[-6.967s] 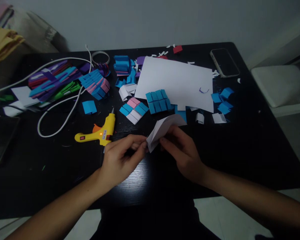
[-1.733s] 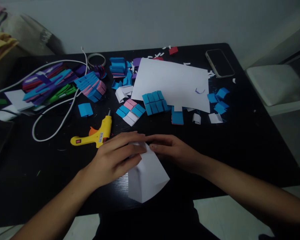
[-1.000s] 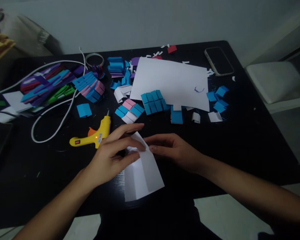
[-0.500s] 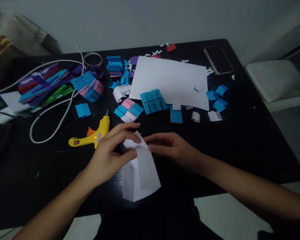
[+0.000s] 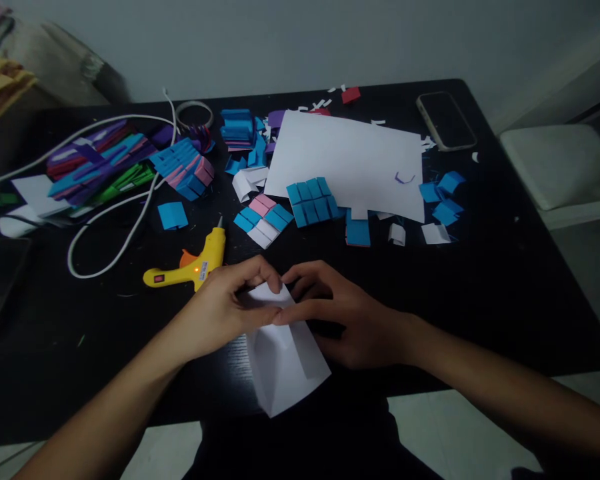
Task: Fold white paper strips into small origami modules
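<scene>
"Handwork in dim light: a creased white sheet (image 5: 283, 370), bowed rather than flat, sits between a person's left hand (image 5: 225, 307) and right hand (image 5: 355, 323), close to the near edge of a dark table (image 5: 470, 300)."

"Why both hands on it?"

"Likely to govern the folds. The left appears to steady the upper end while the right minds the side; a lower corner points back toward the person."

"And the fingers?"

"Left forefinger curls over the upper end, tip against the sheet, thumb lying lower across its face, a modest gap between the two. Right thumb, stretched straight, reaches over the sheet to the left thumb's tip; the right forefinger bends near the top edge, parted from its thumb. Both hands look gently closed on the sheet, though how firmly the hidden fingertips press from beneath, one cannot tell."

"That flash of yellow?"

"A glue gun (image 5: 200, 263), on its side just beside the left hand, orange light lit. The nozzle aims toward the far side, presumably to spare the fingers while keeping the handle within reach."

"Beyond it?"

"A blue panel (image 5: 313, 201) overlaps a large white sheet (image 5: 350, 153), perhaps weighting its edge. A phone (image 5: 446, 121) lies at the far right corner, probably parked away from the forearms."
</scene>
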Demonstrator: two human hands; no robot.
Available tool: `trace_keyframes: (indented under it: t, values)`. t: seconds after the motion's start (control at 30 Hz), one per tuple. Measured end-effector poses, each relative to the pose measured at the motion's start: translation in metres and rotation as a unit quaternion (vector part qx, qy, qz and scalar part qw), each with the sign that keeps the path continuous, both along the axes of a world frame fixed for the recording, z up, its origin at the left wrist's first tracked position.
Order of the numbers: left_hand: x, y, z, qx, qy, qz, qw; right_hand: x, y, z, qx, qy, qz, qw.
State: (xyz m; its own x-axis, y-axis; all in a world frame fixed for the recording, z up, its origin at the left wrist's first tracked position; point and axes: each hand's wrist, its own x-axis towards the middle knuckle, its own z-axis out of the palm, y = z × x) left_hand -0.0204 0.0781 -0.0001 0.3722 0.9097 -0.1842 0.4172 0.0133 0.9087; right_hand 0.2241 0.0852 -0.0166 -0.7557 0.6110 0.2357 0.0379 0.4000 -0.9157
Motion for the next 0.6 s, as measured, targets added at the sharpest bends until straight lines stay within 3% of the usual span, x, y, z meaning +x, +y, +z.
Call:
trace_keyframes:
  t: [0.23, 0.6]
  values:
    - [-0.0017, 0.0014, 0.0048, -0.002, -0.038, -0.023, 0.999, -0.0009, 0.0040, 0.0006, 0.005, 0.007, -0.035, 0.999]
    - [-0.0043, 0.0047, 0.0083, -0.005, -0.041, -0.026, 0.999, -0.0016, 0.0075, 0.0059, -0.146, -0.003, -0.041, 0.988]
